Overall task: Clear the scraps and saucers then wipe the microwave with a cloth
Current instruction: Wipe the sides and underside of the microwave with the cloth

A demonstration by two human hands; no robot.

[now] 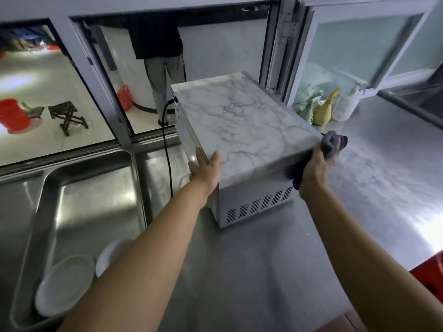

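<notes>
While gripping: right hand (318,161) is clutching the grey cloth (332,142) at the microwave (242,125) corner.
Left hand (203,168): lying flat, fingers straight, on the microwave's near-left edge.
Saucers (64,286): sitting in the sink (36,212).
Writing: none legible.
</notes>
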